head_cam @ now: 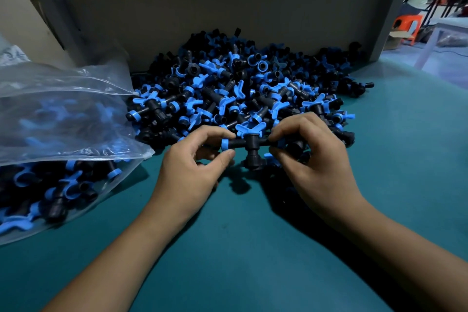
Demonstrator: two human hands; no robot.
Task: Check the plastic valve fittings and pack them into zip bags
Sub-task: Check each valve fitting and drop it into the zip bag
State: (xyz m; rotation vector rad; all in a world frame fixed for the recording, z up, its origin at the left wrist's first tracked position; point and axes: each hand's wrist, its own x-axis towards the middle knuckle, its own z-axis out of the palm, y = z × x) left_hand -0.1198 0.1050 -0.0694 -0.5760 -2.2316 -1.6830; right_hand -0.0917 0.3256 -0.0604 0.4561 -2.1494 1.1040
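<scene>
One black T-shaped valve fitting (249,145) with blue end rings and blue wing handle, pinched at each end by left hand (195,167) and right hand (311,157), above desk (253,248) centre, before loose pile (243,88). Filled zip bags (58,119) at left edge. No legible writing.

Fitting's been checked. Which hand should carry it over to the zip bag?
Left, probably. The left hand already pinches the valve fitting by its blue-ringed end, and the zip bags lie on that side. The right hand grips the far end and would have to cross over.
</scene>
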